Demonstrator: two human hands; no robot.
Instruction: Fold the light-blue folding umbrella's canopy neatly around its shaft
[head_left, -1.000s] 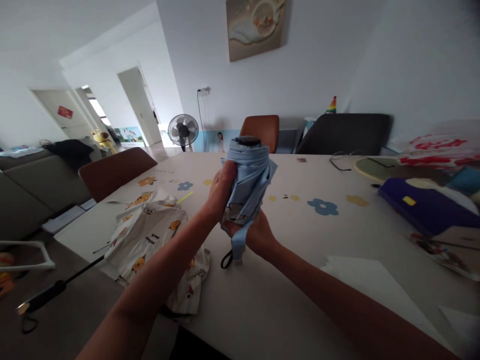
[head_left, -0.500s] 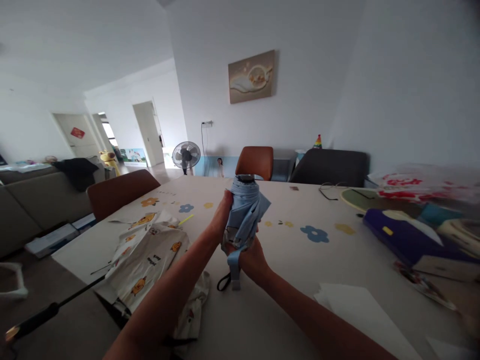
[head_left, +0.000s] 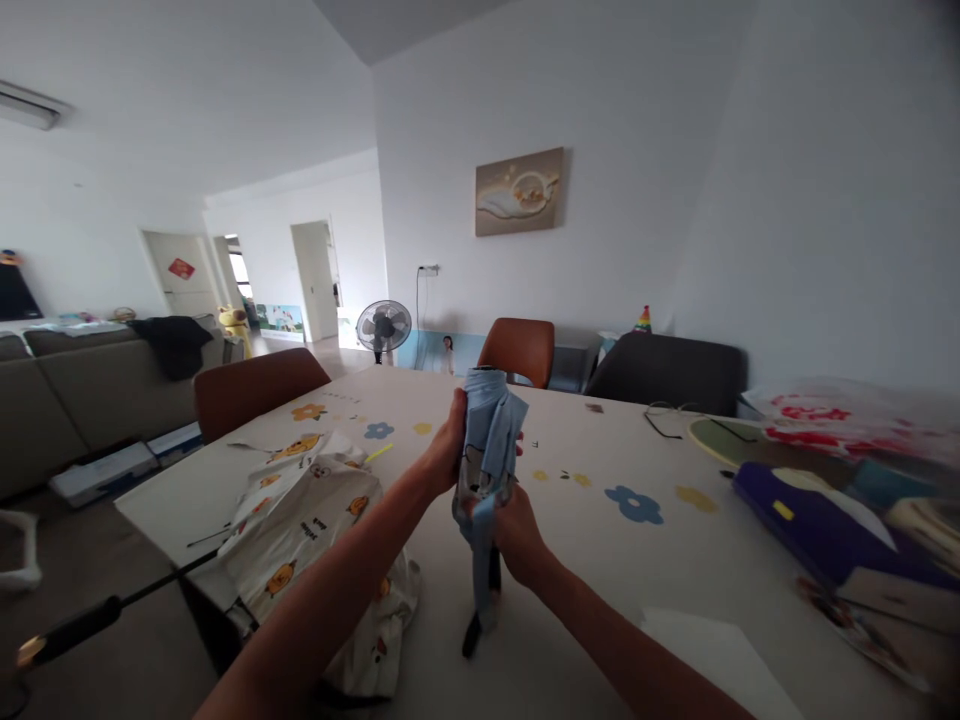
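Observation:
A light blue folding umbrella (head_left: 487, 440), its cloth gathered round the shaft, is held up over the table (head_left: 555, 570). On its left side my left hand (head_left: 445, 450) is closed around the cloth. My right hand (head_left: 519, 528) grips it lower down on the right, its fingers partly hidden behind the fabric. A blue strap (head_left: 482, 560) and a dark cord hang from the bottom end. To the left of my hands lies a second umbrella (head_left: 315, 530), cream with yellow duck prints, loosely folded, its black handle (head_left: 79, 632) sticking out past the table edge.
Eyeglasses (head_left: 667, 418), a purple box (head_left: 817, 520) and a red-and-white plastic bag (head_left: 840, 415) are on the right side. White paper (head_left: 712, 650) lies near front right. Chairs (head_left: 517, 350) stand around the table, with a fan (head_left: 384, 328) beyond.
The view has tilted up slightly. The blue umbrella now stands a bit more upright, and its strap and cord hang lower. Both hands keep hold of it.

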